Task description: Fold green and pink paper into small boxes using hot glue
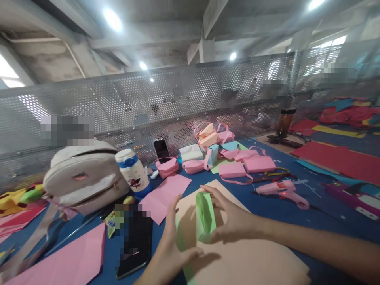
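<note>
A small green folded-paper bag [206, 221] stands in front of me, its top edges parted. My right hand [233, 215] holds it from the right side, with fingers near the upper end and the thumb at the lower end. On the left, my left hand [175, 247] is open, its thumb and fingers apart, beside the bag. Under both hands lie large peach paper sheets [246, 261], with green paper [190, 273] showing at their left edge.
A black phone [138, 241] and pink paper [71, 257] lie left. Behind are a white backpack [86, 178], a bottle [133, 172], an upright phone [162, 150] and several pink paper bags [231, 170]. A pink glue gun [282, 190] and scissors [276, 174] lie right.
</note>
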The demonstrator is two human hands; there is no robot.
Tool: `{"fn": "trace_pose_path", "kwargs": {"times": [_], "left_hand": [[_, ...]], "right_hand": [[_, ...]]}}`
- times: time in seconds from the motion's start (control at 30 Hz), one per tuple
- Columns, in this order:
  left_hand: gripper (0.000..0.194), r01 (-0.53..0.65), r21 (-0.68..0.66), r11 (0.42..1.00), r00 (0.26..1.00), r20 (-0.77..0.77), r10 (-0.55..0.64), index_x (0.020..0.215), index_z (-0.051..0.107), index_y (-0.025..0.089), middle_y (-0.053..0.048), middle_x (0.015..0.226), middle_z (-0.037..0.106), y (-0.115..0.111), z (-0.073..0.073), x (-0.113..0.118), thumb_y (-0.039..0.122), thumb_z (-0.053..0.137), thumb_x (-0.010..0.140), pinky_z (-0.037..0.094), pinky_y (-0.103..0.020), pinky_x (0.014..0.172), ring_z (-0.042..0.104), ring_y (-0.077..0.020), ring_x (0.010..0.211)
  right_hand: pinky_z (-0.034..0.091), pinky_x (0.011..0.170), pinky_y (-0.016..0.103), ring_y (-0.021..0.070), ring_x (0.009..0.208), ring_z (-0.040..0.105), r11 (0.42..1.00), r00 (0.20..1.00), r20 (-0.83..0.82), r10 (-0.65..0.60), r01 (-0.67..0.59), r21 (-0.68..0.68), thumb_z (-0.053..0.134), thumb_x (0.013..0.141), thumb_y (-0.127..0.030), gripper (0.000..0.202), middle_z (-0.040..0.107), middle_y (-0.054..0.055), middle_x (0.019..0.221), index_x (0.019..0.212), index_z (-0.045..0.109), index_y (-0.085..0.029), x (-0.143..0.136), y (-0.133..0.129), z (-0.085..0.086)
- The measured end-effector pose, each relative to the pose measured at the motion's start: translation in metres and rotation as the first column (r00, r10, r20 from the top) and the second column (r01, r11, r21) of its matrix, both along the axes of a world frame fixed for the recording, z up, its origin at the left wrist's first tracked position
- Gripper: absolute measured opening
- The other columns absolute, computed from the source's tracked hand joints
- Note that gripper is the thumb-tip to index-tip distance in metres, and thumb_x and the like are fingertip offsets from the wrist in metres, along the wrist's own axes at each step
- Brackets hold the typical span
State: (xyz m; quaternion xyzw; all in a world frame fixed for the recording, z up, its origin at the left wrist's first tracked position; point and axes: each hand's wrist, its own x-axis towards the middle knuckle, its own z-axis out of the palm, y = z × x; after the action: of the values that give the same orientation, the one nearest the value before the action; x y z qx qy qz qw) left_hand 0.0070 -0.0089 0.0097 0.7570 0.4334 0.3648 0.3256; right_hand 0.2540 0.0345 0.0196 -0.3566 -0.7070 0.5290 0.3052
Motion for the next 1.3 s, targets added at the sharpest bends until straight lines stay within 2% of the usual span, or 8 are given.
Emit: {"fn": "trace_pose_path", "kwargs": {"times": [0.1, 0.3, 0.57, 0.73, 0.83, 0.93, 1.07, 1.3], "left_hand": [[0.133, 0.008, -0.119, 0.993, 0.997, 0.075, 0.001, 0.156, -0.002, 0.032, -0.014, 0.162, 0.016, 0.015, -0.009, 0.012, 0.063, 0.085, 0.06, 0.014, -0.064, 0.12, 0.016, -0.043, 0.148], [0.121, 0.061, -0.118, 0.991, 0.989, 0.144, -0.043, 0.156, -0.008, 0.034, -0.013, 0.158, 0.025, 0.021, -0.012, 0.017, 0.048, 0.079, 0.074, 0.031, -0.056, 0.116, 0.034, -0.0387, 0.142], [0.135, 0.173, -0.128, 0.977, 0.981, 0.112, -0.159, 0.155, -0.017, 0.033, -0.015, 0.16, 0.022, 0.027, -0.007, 0.015, 0.038, 0.085, 0.067, 0.032, -0.057, 0.115, 0.027, -0.0405, 0.146], [0.147, 0.204, -0.185, 0.961, 0.977, 0.1, -0.188, 0.152, -0.025, 0.035, -0.014, 0.162, 0.015, 0.03, -0.009, 0.006, 0.029, 0.089, 0.06, 0.024, -0.06, 0.118, 0.02, -0.0407, 0.148], [0.153, 0.245, -0.255, 0.935, 0.969, 0.054, -0.24, 0.149, -0.031, 0.036, -0.014, 0.163, 0.015, 0.031, -0.005, 0.001, 0.026, 0.091, 0.057, 0.015, -0.062, 0.119, 0.014, -0.0386, 0.15], [0.154, 0.302, -0.252, 0.919, 0.95, -0.003, -0.313, 0.15, -0.031, 0.033, -0.015, 0.165, 0.011, 0.034, 0.0, -0.001, 0.029, 0.092, 0.057, 0.012, -0.061, 0.119, 0.006, -0.0377, 0.151], [0.146, 0.37, -0.242, 0.897, 0.92, -0.036, -0.39, 0.154, -0.02, 0.032, -0.014, 0.166, 0.002, 0.039, 0.007, -0.004, 0.034, 0.091, 0.06, 0.015, -0.057, 0.119, 0.002, -0.0372, 0.152], [0.143, 0.403, -0.211, 0.89, 0.898, -0.098, -0.43, 0.156, -0.015, 0.033, -0.012, 0.165, 0.009, 0.046, 0.009, -0.014, 0.035, 0.091, 0.06, 0.021, -0.056, 0.119, 0.011, -0.0374, 0.151]], "right_hand": [[0.06, 0.065, 0.03, 0.0352, 0.137, 0.039, 0.996, 0.997, -0.051, 0.054, -0.058, -0.068, 0.091, 0.059, -0.036, 0.12, 0.032, 0.014, 0.151, 0.152, 0.014, -0.043, -0.002, 0.0, 0.001], [0.044, 0.106, 0.047, 0.0311, 0.139, 0.04, 0.995, 0.987, -0.144, 0.074, -0.083, -0.058, 0.093, 0.059, -0.034, 0.12, 0.036, 0.015, 0.15, 0.152, 0.017, -0.036, -0.004, 0.003, 0.003], [0.031, 0.116, 0.048, 0.0308, 0.143, 0.036, 0.989, 0.976, -0.169, 0.136, -0.144, -0.032, 0.092, 0.061, -0.039, 0.118, 0.012, 0.015, 0.162, 0.153, 0.016, -0.032, -0.01, 0.007, -0.006], [0.036, 0.112, 0.049, 0.0309, 0.141, 0.036, 0.976, 0.99, -0.048, 0.129, -0.119, 0.18, 0.08, 0.077, -0.046, 0.087, 0.023, 0.012, 0.159, 0.149, 0.033, -0.032, -0.005, 0.01, 0.007], [0.033, 0.114, 0.046, 0.0259, 0.14, 0.034, 0.893, 0.99, 0.047, 0.136, -0.143, 0.426, 0.063, 0.094, -0.039, 0.042, 0.036, 0.008, 0.151, 0.134, 0.055, -0.031, -0.003, 0.016, 0.023], [0.037, 0.108, 0.043, 0.0234, 0.124, 0.048, 0.806, 0.979, 0.138, 0.149, -0.201, 0.556, 0.06, 0.097, -0.029, 0.029, 0.057, 0.008, 0.128, 0.126, 0.06, -0.026, -0.005, 0.024, 0.036], [0.042, 0.097, 0.039, 0.0227, 0.107, 0.056, 0.778, 0.971, 0.182, 0.153, -0.232, 0.584, 0.057, 0.096, -0.019, 0.011, 0.066, 0.006, 0.107, 0.099, 0.067, -0.02, -0.009, 0.032, 0.044], [0.045, 0.09, 0.034, 0.0214, 0.098, 0.058, 0.878, 0.981, 0.129, 0.142, -0.185, 0.442, 0.049, 0.1, -0.029, 0.019, 0.067, 0.005, 0.098, 0.092, 0.064, -0.02, -0.007, 0.032, 0.046]]}}
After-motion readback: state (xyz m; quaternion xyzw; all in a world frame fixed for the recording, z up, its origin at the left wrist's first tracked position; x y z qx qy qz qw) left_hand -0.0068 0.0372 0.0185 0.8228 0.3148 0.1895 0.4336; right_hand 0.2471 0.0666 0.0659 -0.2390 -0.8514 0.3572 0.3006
